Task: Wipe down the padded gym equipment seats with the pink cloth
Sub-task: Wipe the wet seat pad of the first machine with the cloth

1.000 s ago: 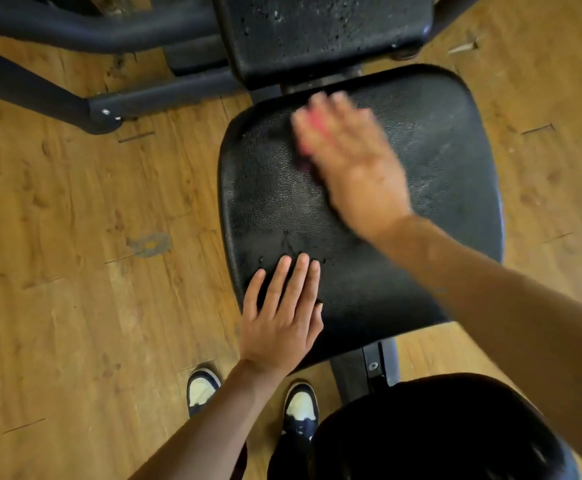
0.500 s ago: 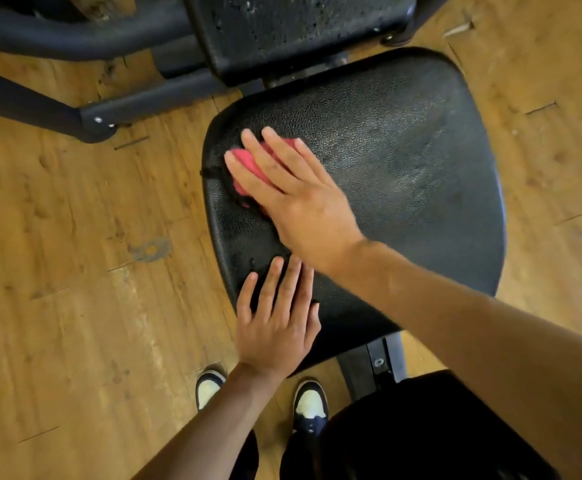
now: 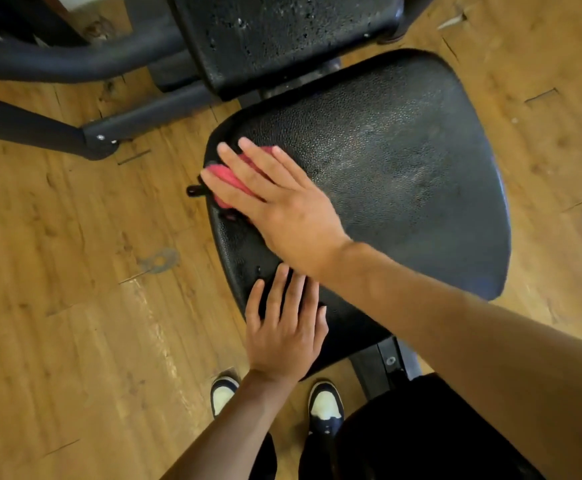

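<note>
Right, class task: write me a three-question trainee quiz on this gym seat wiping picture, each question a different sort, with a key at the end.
1. True or false: the right hand presses the pink cloth with straight fingers onto the black padded seat.
2. Multiple choice: the left hand is A) lifting the cloth, B) lying flat on the seat's near edge, C) gripping the metal frame.
3. Fill the gap: the cloth sits near the seat's ____ edge, as seen in the picture.

Key: 1 true; 2 B; 3 left.
</note>
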`<state>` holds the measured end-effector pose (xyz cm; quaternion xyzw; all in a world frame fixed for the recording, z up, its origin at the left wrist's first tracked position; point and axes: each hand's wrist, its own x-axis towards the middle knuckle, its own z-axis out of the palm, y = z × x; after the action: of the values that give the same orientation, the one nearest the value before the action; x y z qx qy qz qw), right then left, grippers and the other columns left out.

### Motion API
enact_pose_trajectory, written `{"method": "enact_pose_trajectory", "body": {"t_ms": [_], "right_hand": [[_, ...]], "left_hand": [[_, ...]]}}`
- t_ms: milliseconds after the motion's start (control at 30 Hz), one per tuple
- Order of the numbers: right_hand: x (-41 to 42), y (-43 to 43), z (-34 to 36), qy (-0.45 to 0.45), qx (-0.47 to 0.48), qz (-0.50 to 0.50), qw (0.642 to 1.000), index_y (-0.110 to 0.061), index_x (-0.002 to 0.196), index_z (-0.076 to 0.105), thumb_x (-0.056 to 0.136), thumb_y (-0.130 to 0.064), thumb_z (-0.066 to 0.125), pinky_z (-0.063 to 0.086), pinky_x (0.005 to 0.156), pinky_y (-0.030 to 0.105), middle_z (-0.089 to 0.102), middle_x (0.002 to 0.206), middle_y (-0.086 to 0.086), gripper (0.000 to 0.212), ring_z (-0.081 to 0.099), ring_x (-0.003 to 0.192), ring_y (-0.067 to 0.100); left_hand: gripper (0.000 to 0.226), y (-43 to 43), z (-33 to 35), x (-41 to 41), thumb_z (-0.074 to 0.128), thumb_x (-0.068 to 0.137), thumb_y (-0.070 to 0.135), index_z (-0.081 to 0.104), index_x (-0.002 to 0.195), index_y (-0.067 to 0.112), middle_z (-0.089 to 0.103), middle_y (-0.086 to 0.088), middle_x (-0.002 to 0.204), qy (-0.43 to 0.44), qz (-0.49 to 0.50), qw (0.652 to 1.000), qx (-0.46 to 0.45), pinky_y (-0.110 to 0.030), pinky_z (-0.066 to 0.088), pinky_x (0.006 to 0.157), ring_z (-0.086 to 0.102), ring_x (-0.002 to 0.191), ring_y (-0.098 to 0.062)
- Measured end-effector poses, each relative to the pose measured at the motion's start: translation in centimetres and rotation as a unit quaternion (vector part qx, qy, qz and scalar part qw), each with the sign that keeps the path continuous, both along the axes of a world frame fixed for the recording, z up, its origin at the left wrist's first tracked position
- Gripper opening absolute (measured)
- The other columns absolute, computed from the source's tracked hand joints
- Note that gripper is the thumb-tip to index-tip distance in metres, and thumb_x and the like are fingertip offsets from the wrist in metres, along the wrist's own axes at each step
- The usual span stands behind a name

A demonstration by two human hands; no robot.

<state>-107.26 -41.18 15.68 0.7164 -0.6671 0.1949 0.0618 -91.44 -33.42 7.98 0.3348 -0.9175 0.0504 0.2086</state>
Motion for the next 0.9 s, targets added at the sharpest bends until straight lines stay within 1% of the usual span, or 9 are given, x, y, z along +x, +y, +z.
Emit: {"method": "enact_pose_trajectory", "body": {"t_ms": [33,100,200,333,400,467,600,733,900], "right_hand": [[-2.0,0.2,0.0,0.023,-0.003,0.011,1.000,-0.027,0.154,0.040,0.102,-0.009,0.045,0.023,0.124,0.044,0.036,0.161,0.002,0.055,0.030,0.151,0.026],[-7.1,1.0,-0.2,0.023,-0.006,-0.084,0.996,-0.028,0.154,0.040,0.105,-0.015,0.046,0.023,0.123,0.045,0.036,0.161,0.002,0.052,0.029,0.151,0.026],[-13.4,3.2,0.5,-0.059,0.012,-0.287,0.956,-0.026,0.157,0.035,0.107,-0.021,0.038,0.019,0.124,0.049,0.030,0.164,0.005,0.050,0.022,0.153,0.030],[-11.8,2.3,0.6,-0.114,-0.009,-0.389,0.914,-0.025,0.159,0.028,0.100,-0.013,0.027,0.007,0.126,0.046,0.021,0.167,0.006,0.061,0.012,0.155,0.032],[-11.0,1.9,0.7,-0.140,-0.007,-0.406,0.903,-0.026,0.160,0.026,0.097,-0.012,0.026,0.003,0.125,0.045,0.018,0.168,0.006,0.064,0.010,0.155,0.031],[-11.6,2.6,0.9,-0.144,0.020,-0.384,0.912,-0.026,0.160,0.024,0.103,-0.015,0.030,0.004,0.125,0.046,0.017,0.168,0.005,0.058,0.008,0.156,0.031],[-12.8,3.9,1.8,-0.114,0.092,-0.329,0.933,-0.027,0.161,0.015,0.108,-0.019,0.035,0.006,0.125,0.047,0.009,0.169,0.004,0.058,0.003,0.156,0.031],[-12.2,3.5,2.7,-0.134,0.119,-0.343,0.922,-0.030,0.162,0.009,0.107,-0.014,0.036,0.003,0.126,0.046,0.004,0.170,0.004,0.063,-0.002,0.156,0.030],[-11.5,3.5,3.0,-0.149,0.110,-0.364,0.913,-0.030,0.162,0.008,0.105,-0.009,0.040,0.002,0.125,0.045,0.004,0.170,0.002,0.068,-0.002,0.156,0.029]], "left_hand": [[0.045,0.0,0.0,0.1,0.052,0.104,0.035,0.067,0.139,0.012,0.053,-0.007,0.155,-0.014,0.002,1.000,-0.006,-0.049,0.027,0.122,0.048,0.139,-0.029],[0.054,0.1,0.0,0.2,0.050,0.105,0.038,0.053,0.153,0.013,0.043,-0.005,0.161,-0.028,-0.007,0.999,-0.016,-0.049,0.026,0.122,0.045,0.144,-0.028],[0.056,0.2,-0.1,0.3,0.050,0.105,0.039,0.050,0.155,0.014,0.043,-0.006,0.161,-0.033,-0.010,0.999,-0.015,-0.050,0.026,0.122,0.044,0.144,-0.028],[0.056,0.1,0.6,0.1,0.048,0.107,0.038,0.044,0.158,0.013,0.041,-0.007,0.162,-0.059,0.002,0.998,-0.005,-0.051,0.025,0.122,0.041,0.146,-0.029],[0.056,0.2,1.8,0.2,0.046,0.109,0.037,0.041,0.159,0.012,0.039,-0.008,0.163,-0.089,-0.009,0.996,0.019,-0.051,0.022,0.123,0.038,0.148,-0.030],[0.059,0.1,3.7,0.3,0.043,0.109,0.040,0.039,0.160,0.011,0.039,-0.010,0.164,-0.132,-0.025,0.989,0.059,-0.051,0.022,0.123,0.036,0.149,-0.031],[0.066,-1.7,8.3,-0.1,0.032,0.107,0.051,0.047,0.156,0.009,0.050,-0.013,0.157,-0.218,-0.083,0.969,0.086,-0.054,0.032,0.121,0.047,0.144,-0.034],[0.063,-7.3,12.4,-1.9,0.035,0.105,0.049,0.058,0.146,0.008,0.063,-0.011,0.143,-0.243,-0.225,0.944,0.005,-0.050,0.029,0.120,0.055,0.135,-0.033],[0.056,-16.0,14.8,-5.5,0.047,0.103,0.048,0.061,0.141,0.010,0.063,-0.012,0.138,-0.256,-0.399,0.874,-0.110,-0.051,0.035,0.119,0.055,0.132,-0.032]]}}
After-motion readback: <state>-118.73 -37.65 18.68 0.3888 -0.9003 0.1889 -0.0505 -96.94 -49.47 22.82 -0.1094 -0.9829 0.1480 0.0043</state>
